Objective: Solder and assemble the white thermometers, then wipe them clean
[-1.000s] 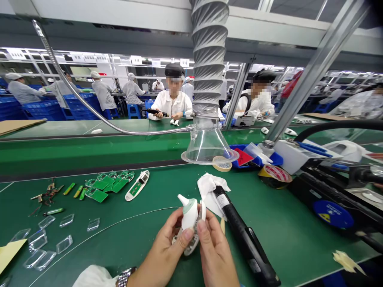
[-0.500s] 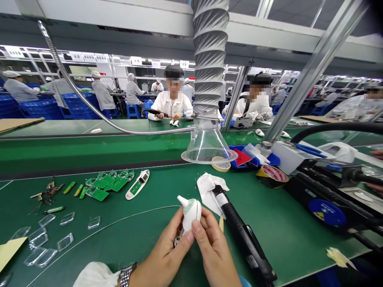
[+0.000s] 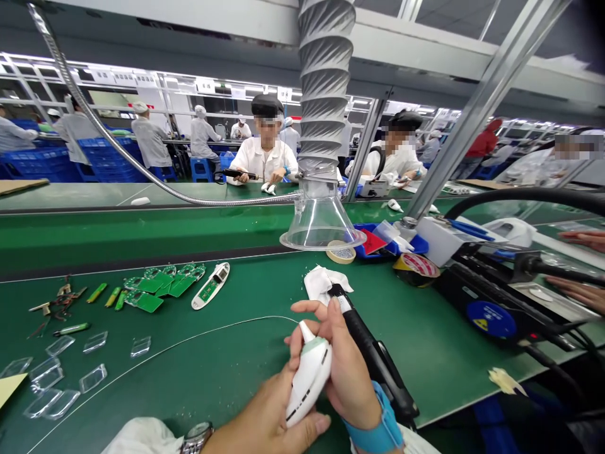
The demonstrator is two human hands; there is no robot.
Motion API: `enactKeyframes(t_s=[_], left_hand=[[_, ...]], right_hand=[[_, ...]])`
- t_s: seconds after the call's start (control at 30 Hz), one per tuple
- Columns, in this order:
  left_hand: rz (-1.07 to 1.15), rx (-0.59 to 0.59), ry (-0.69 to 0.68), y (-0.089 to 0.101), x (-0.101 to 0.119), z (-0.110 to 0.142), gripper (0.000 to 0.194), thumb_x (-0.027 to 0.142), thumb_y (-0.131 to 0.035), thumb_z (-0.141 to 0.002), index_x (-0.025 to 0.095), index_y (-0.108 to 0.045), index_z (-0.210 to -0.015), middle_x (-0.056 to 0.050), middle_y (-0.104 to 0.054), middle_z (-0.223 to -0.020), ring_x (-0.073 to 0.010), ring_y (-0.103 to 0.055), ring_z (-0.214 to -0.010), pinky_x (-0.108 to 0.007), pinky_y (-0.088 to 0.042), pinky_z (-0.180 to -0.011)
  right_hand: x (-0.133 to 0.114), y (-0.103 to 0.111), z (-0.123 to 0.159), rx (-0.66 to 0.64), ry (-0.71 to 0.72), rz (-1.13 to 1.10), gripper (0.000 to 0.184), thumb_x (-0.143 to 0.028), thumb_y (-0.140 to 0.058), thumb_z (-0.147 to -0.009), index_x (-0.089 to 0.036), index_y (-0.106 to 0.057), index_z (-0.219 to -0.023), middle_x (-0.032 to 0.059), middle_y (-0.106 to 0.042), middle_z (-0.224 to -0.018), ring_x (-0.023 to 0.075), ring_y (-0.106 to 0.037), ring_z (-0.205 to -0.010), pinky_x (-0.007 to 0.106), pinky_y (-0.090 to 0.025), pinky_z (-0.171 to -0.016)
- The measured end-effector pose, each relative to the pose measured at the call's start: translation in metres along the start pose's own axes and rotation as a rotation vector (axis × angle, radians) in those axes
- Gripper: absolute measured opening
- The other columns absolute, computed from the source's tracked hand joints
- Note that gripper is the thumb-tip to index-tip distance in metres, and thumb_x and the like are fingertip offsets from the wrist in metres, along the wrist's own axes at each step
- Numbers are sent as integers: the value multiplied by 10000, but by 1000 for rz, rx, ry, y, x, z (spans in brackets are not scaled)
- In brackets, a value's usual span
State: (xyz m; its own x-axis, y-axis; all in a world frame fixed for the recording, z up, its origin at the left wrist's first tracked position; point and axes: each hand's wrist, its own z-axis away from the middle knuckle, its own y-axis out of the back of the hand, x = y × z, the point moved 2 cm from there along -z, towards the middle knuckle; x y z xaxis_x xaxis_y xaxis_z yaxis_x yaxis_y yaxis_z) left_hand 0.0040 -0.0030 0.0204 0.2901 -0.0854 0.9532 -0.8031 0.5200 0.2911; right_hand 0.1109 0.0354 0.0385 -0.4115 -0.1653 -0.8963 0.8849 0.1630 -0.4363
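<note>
A white ear thermometer with a pale green collar is held low over the bench, its tapered probe pointing up and away. My left hand is wrapped round its body from the left, thumb across the lower end. On the other side my right hand cups the head, fingers curled behind the probe and thumb raised; part of its grip is hidden. Dark slots run along the casing's seam. Just beyond my right hand lies a black electric screwdriver, its far end by a crumpled white cloth.
Green circuit boards, an open white casing half, wired parts and clear plastic covers lie leftward. Above hangs a clear extraction hood. To the right are a tape roll, a blue tray and a black machine. Co-workers sit opposite.
The thermometer has turned so its long side and slotted seam show, its lower end toward me. My right hand has shifted up round its head. The view has moved slightly right.
</note>
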Motion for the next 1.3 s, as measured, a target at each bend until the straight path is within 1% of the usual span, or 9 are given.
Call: enactKeyframes(t_s=[0.17, 0.47, 0.57, 0.7, 0.83, 0.97, 1.03, 1.13, 1.3], left_hand=[[-117, -89, 22, 1, 5, 3, 470, 265, -516, -760, 168, -439, -1213, -110, -591, -1102, -257, -546, -948, -336, -431, -841], [-137, -126, 109, 6, 2, 4, 454, 313, -514, -785, 217, -464, -1225, -126, -529, -1200, -284, -505, -1029, -396, -388, -909], [-100, -147, 110, 8, 1, 0, 436, 304, -551, -766, 203, -485, -1185, -107, -547, -1129, -259, -499, -989, -380, -380, -903], [54, -7, 124, 11, -7, -9, 322, 366, -604, -727, 168, -558, -977, -44, -550, -894, -184, -504, -802, -302, -423, -747], [354, 166, 328, 15, -18, -19, 415, 403, -654, -668, 151, -494, -955, 44, -479, -637, -90, -447, -534, -224, -393, -520], [539, 279, 371, 18, -21, -26, 516, 369, -712, -603, 152, -460, -997, 54, -499, -611, -72, -456, -498, -199, -403, -482], [552, 323, 379, 19, -22, -29, 489, 347, -706, -604, 154, -462, -981, 64, -487, -565, -60, -420, -435, -186, -366, -417], [586, 391, 359, 21, -26, -30, 394, 283, -647, -625, 169, -449, -946, 87, -437, -466, -59, -349, -368, -177, -300, -353], [708, 421, 230, 25, -33, -29, 203, 266, -531, -683, 202, -425, -844, 79, -433, -460, -71, -337, -374, -187, -301, -360]], right_hand=[[10, -4, -2, 26, -34, -97, 558, -693, -380, -783, -165, -550, -718, -24, -473, -338, 109, -459, -315, 177, -354, -354], [16, 1, -4, 29, 20, -83, 516, -612, -308, -861, -173, -517, -691, -45, -434, -339, 95, -442, -323, 204, -394, -420], [6, 7, 6, 22, 70, 235, 434, -565, -317, -884, -194, -542, -875, -16, -548, -530, 135, -546, -492, 240, -448, -499], [-32, 39, 30, 40, 410, 949, 285, -396, -467, -884, -269, -488, -1138, 45, -539, -1119, 195, -511, -1033, 319, -421, -879], [-63, 90, 34, -10, 594, 1463, 184, -265, -433, -903, -257, -529, -1060, 47, -579, -981, 199, -547, -910, 317, -474, -751], [-63, 122, 12, -284, 795, 2053, 491, 14, -353, -779, -213, -487, -1194, 126, -564, -1102, 271, -552, -929, 411, -494, -699], [-56, 127, 1, -526, 855, 2176, 578, 52, -378, -724, -220, -467, -1226, 134, -503, -1236, 294, -511, -1055, 439, -490, -761], [-50, 127, -9, -767, 942, 2164, 457, 5, -396, -786, -208, -511, -1173, 115, -518, -1242, 281, -492, -1106, 435, -483, -811], [-48, 142, 6, -634, 1009, 2029, 389, -45, -337, -848, -197, -552, -1134, 109, -553, -1204, 257, -487, -1116, 420, -482, -815]])
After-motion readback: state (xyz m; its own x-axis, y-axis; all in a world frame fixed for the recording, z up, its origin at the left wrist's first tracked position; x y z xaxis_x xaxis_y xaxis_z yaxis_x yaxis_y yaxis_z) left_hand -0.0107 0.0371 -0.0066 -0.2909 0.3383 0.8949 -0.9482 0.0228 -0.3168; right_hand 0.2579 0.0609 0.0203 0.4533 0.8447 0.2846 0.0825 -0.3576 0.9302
